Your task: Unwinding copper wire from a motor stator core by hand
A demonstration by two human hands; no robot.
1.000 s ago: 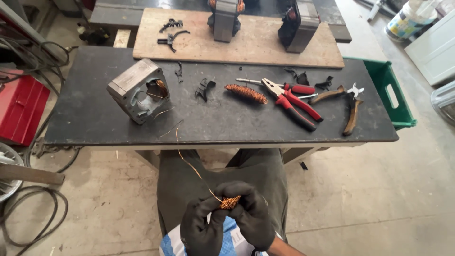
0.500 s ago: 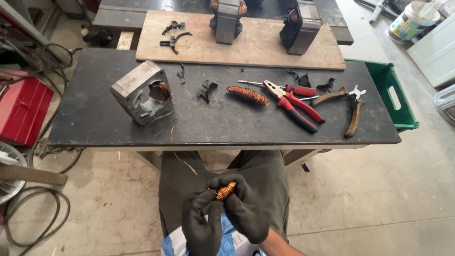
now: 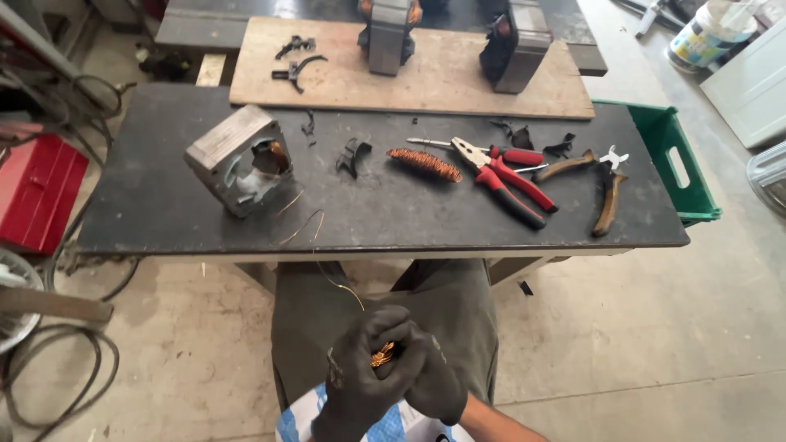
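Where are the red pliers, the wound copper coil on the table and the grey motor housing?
red pliers (image 3: 509, 178), head view, on the red handles near the joint.
copper coil (image 3: 424, 164), head view, on the middle of the winding.
motor housing (image 3: 230, 146), head view, on its grey top face.

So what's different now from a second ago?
Both gloved hands, left hand and right hand, closed tighter over the copper wire bundle, so less of it shows. The thin wire still trails up to the motor stator. The pliers and copper coil stayed put.
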